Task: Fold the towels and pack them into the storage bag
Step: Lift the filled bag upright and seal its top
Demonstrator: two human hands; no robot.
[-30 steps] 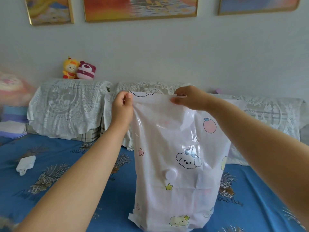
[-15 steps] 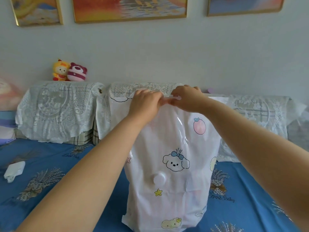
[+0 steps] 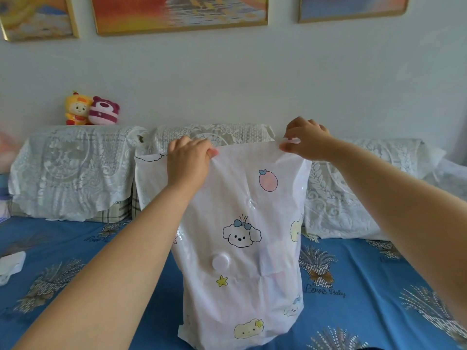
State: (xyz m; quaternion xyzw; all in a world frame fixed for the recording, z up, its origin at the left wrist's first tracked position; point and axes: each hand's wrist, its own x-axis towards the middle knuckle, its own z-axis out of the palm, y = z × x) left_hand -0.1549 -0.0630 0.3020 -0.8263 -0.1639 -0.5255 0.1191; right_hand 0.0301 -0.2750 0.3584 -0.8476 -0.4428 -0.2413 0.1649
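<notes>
Storage bag [image 3: 242,236] stood full on bed [image 3: 75,248]; my left hand [image 3: 188,160] and right hand [image 3: 307,141] pinched its top seal. I judged sliding steadily, rim taut, best.

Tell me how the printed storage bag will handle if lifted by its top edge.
Storage bag: likely floppy, since its film creases between the left hand and right hand. Probably slippery, given the glossy sheen. Its bulging base suggests some weight.
</notes>
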